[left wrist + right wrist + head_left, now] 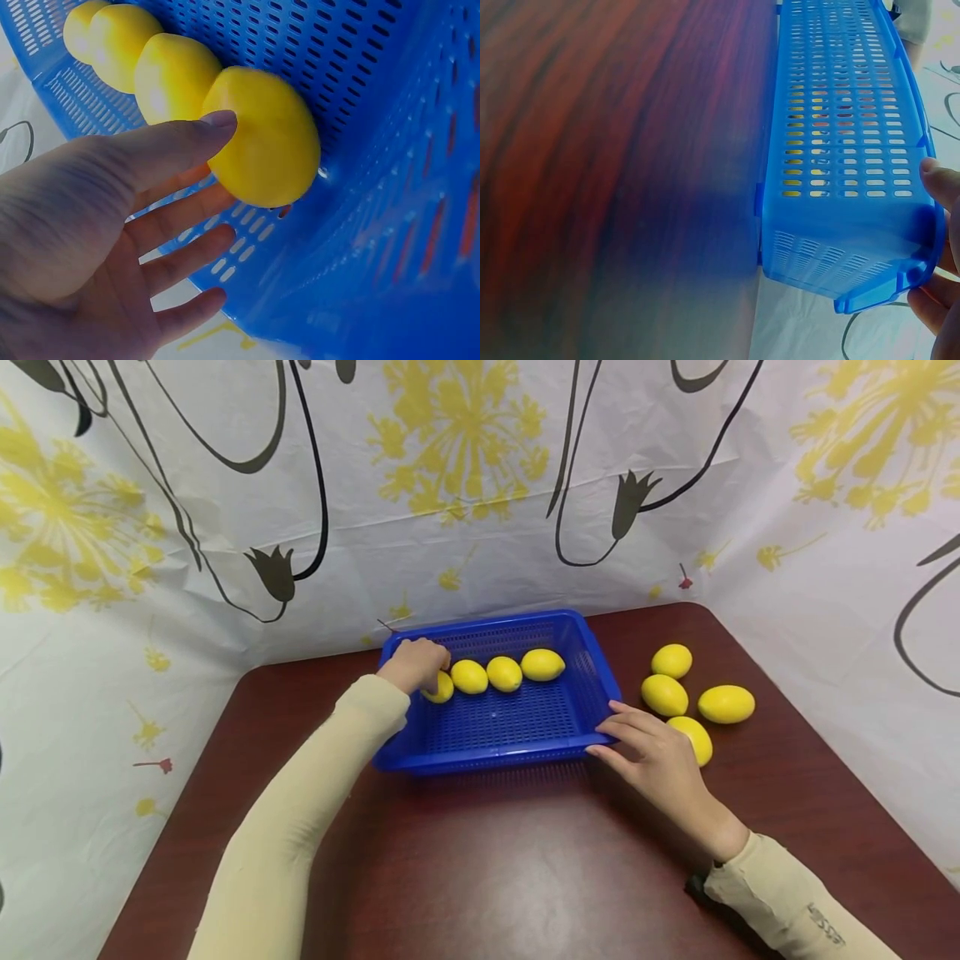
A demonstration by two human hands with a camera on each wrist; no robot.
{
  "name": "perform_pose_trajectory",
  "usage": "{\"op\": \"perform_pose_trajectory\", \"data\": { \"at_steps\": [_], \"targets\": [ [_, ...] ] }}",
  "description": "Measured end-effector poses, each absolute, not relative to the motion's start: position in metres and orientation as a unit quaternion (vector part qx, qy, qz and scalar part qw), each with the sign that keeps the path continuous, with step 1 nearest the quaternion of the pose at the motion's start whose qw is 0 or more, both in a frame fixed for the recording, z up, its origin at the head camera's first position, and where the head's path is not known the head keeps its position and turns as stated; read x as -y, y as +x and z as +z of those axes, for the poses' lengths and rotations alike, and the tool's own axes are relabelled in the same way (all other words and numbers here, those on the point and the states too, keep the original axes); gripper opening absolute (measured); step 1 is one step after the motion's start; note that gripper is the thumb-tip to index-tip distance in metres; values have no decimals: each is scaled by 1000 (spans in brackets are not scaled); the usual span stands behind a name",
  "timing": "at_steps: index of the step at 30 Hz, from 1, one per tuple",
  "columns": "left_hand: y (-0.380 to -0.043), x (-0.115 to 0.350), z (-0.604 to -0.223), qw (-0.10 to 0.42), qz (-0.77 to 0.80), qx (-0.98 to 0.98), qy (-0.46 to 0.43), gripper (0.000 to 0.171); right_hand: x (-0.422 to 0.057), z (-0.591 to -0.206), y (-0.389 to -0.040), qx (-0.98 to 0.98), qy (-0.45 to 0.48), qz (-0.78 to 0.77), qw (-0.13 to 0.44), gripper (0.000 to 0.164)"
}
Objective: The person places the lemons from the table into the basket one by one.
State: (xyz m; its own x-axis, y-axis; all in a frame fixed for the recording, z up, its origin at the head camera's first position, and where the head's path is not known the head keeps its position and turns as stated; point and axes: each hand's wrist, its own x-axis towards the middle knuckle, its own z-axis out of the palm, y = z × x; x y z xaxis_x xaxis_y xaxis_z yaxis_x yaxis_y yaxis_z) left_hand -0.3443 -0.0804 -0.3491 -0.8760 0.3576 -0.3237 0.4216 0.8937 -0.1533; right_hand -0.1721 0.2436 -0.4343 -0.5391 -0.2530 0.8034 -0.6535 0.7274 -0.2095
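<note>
A white printed sheet (510, 552) fills the background, yellow bursts and dark looping stems all over it. In front, the red-brown table (487, 860), glossy at its near middle, and on it the blue perforated basket (495, 752), placed towards the far edge. In come two pale sleeves, the left one (277, 827) reaching across the basket's left side, the right one (795, 893) angling in from the near right corner.

To the hands! The right hand (660, 760) is at the basket's near right corner, thumb against the outer face of the near wall, fingers spread along the rim: a narrow grip, with the basket's edge between. The left hand (416, 664) is down inside, and it's on the leftmost lemon (441, 689)! Thumb laid over one side, index and middle fingers round at the other, ring and little fingers fanned loosely away; how firm that pinch is, one cannot tell.

And the lemons: three more in the basket, (469, 677) (504, 674) (543, 665), make a row running right from the held one. Four loose lemons (726, 704) sit on the table to the basket's right, the nearest partly behind the right hand.
</note>
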Motion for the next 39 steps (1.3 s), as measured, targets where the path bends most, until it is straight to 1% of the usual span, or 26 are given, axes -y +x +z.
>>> {"op": "perform_pose_trajectory", "data": {
  "at_steps": [6, 18, 22, 23, 27, 29, 32, 39],
  "targets": [
    [-344, 81, -352, 143, -113, -962, 203, 12, -244, -434, -171, 846, 265, 245, 392, 36],
    [-342, 81, -354, 132, -107, -963, 208, 16, -243, -434, -172, 840, 269, 251, 399, 35],
    [-342, 81, -352, 141, -104, -963, 207, 13, -243, -434, -171, 840, 270, 251, 399, 34],
    [-341, 81, -351, 143, -102, -962, 207, 16, -243, -434, -171, 840, 270, 251, 399, 34],
    [-337, 82, -340, 154, -82, -963, 205, 42, -244, -434, -170, 842, 268, 249, 397, 35],
    [-335, 84, -333, 153, -69, -964, 205, 50, -244, -435, -170, 846, 265, 247, 390, 36],
    [-330, 88, -322, 142, -59, -965, 214, 52, -245, -435, -169, 854, 260, 244, 379, 36],
    [-308, 106, -303, 100, -46, -969, 220, 54, -244, -433, -169, 853, 261, 242, 382, 36]
  ]
}}
